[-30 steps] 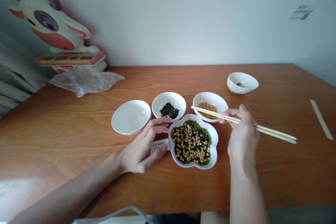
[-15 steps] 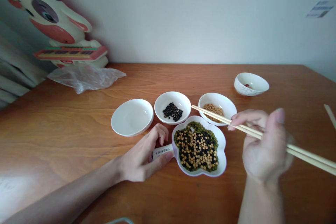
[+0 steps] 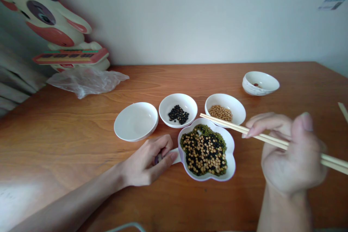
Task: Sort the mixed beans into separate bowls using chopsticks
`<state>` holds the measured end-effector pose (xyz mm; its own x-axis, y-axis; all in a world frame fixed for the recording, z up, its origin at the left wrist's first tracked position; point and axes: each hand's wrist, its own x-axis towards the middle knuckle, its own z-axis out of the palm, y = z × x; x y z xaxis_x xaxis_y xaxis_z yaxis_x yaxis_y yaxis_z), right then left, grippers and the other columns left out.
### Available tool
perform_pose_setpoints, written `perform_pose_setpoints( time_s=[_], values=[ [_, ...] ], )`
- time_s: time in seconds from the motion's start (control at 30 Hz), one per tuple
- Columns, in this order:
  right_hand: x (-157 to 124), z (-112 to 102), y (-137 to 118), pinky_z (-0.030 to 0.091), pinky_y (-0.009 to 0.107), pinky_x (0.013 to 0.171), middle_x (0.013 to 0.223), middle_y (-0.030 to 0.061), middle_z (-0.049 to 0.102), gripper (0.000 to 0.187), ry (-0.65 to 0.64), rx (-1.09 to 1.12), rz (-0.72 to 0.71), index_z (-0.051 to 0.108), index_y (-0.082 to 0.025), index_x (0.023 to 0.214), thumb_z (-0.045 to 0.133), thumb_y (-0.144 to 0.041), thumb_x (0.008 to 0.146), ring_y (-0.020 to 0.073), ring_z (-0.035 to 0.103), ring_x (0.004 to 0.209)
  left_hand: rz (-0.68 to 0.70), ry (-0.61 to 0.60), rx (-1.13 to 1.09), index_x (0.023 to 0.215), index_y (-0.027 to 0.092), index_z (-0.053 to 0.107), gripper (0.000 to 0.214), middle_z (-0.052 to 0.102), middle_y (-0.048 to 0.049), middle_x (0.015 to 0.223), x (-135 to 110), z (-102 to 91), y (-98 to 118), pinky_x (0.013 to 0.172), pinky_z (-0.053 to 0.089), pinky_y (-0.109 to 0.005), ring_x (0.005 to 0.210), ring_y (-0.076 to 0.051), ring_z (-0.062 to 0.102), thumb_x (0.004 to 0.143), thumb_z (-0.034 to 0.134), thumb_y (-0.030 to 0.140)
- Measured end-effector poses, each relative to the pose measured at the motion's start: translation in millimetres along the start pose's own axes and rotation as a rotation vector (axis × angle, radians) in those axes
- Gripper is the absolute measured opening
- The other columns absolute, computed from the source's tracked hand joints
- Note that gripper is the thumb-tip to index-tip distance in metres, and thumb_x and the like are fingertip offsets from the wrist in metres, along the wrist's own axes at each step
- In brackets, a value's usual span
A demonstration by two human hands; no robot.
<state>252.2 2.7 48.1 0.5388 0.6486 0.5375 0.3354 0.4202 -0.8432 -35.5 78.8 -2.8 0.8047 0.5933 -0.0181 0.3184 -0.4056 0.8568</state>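
Note:
My left hand (image 3: 152, 161) is closed round the short handle of a white, flower-shaped dish (image 3: 230, 159). Mixed beans (image 3: 203, 150) lie in this dish: green ones, black ones and tan ones. My right hand (image 3: 290, 148) grips a pair of pale wooden chopsticks (image 3: 233, 126), tips close together above the dish's far rim; I see nothing between them. Just behind the dish stand a white bowl (image 3: 239, 108) with tan soybeans (image 3: 220, 112) and another white bowl (image 3: 164, 106) with black beans (image 3: 178, 114). Left of these is an empty white bowl (image 3: 136, 121).
A patterned white bowl (image 3: 261, 83) with a little reddish-brown content stands at the back right. At the back left are a cow-shaped toy keyboard (image 3: 70, 56) and a crumpled plastic bag (image 3: 89, 81). A pale stick (image 3: 343, 110) lies at the right edge.
My right hand has shifted right, and the chopstick tips have dipped slightly. My left hand has closed further over the dish handle, covering its label. The view has shifted slightly.

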Motion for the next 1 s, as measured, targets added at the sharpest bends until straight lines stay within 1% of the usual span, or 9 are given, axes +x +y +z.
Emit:
perform_pose_setpoints(
  time_s=[0.07,0.13,0.2,0.37,0.5,0.57,0.7,0.83,1.0],
  values=[
    [-1,4,-3,0.043,0.042,0.072,0.060,0.0063,0.066,0.057,0.022,-0.024,0.018,0.073,-0.027,0.060,0.042,-0.046,0.104,0.0254,0.063,0.070,-0.005,-0.026,-0.026,0.085,0.022,0.037,0.026,0.049,0.0018,0.081,0,-1.9,-2,0.060,0.035,-0.028,0.068,-0.012,0.041,0.104,0.052,0.032],
    [-2,6,-5,0.036,0.038,0.057,0.056,0.0046,0.064,0.057,0.040,-0.041,0.064,0.072,-0.026,0.058,0.045,-0.046,0.104,0.0210,0.056,0.058,-0.002,-0.035,-0.062,0.087,0.022,0.038,0.024,0.049,0.0016,0.082,-1,-2.8,-4,0.060,0.035,-0.027,0.069,-0.012,0.041,0.104,0.050,0.032],
    [-2,5,-7,0.028,0.036,0.050,0.053,0.0027,0.062,0.056,0.055,-0.045,0.115,0.071,-0.025,0.058,0.045,-0.045,0.104,0.0174,0.049,0.050,0.011,-0.027,-0.064,0.089,0.022,0.039,0.021,0.050,0.0014,0.083,-1,-3.1,-6,0.060,0.036,-0.027,0.069,-0.012,0.042,0.104,0.051,0.031],
    [0,-5,-7,0.039,0.034,0.058,0.059,0.0024,0.066,0.058,0.003,-0.108,0.103,0.070,-0.024,0.061,0.043,-0.046,0.106,0.0162,0.059,0.058,0.059,-0.018,0.081,0.097,0.023,0.041,0.014,0.055,0.0002,0.088,-3,-4.4,-8,0.063,0.040,-0.027,0.069,-0.012,0.046,0.102,0.054,0.026],
    [-2,-12,-8,0.036,0.034,0.055,0.059,0.0017,0.065,0.060,-0.109,-0.155,0.149,0.072,-0.024,0.066,0.040,-0.055,0.106,0.0149,0.055,0.055,0.165,0.058,0.286,0.118,0.022,0.041,0.023,0.060,-0.0032,0.097,-4,-4.8,-6,0.070,0.044,-0.031,0.076,-0.015,0.054,0.099,0.055,0.023],
    [-3,-13,-12,0.036,0.034,0.055,0.059,0.0017,0.065,0.062,-0.151,-0.167,0.175,0.073,-0.024,0.066,0.040,-0.058,0.106,0.0147,0.054,0.055,0.175,0.056,0.313,0.122,0.021,0.040,0.026,0.061,-0.0033,0.096,-3,-4.9,-3,0.071,0.044,-0.032,0.077,-0.016,0.056,0.099,0.053,0.023],
    [-3,-14,-19,0.036,0.033,0.054,0.056,0.0023,0.064,0.069,-0.199,-0.124,0.203,0.074,-0.024,0.064,0.033,-0.061,0.106,0.0151,0.056,0.055,0.099,-0.054,0.296,0.107,0.020,0.048,0.009,0.060,-0.0025,0.090,0,-6.7,3,0.069,0.041,-0.032,0.076,-0.017,0.055,0.102,0.048,0.028],
    [-3,-13,-16,0.037,0.033,0.054,0.056,0.0026,0.063,0.072,-0.233,-0.124,0.233,0.072,-0.022,0.063,0.031,-0.063,0.106,0.0152,0.057,0.054,0.133,-0.116,0.310,0.086,0.020,0.047,0.021,0.055,-0.0023,0.084,4,-10.0,2,0.067,0.036,-0.033,0.071,-0.016,0.049,0.104,0.044,0.031],
    [-4,-17,-12,0.040,0.033,0.057,0.058,0.0031,0.064,0.077,-0.373,-0.157,0.232,0.069,-0.022,0.063,0.022,-0.066,0.106,0.0165,0.059,0.057,0.173,-0.158,0.237,0.081,0.020,0.043,0.031,0.053,-0.0017,0.079,8,-12.8,-2,0.070,0.036,-0.033,0.072,-0.016,0.048,0.109,0.032,0.029]
  ],
)
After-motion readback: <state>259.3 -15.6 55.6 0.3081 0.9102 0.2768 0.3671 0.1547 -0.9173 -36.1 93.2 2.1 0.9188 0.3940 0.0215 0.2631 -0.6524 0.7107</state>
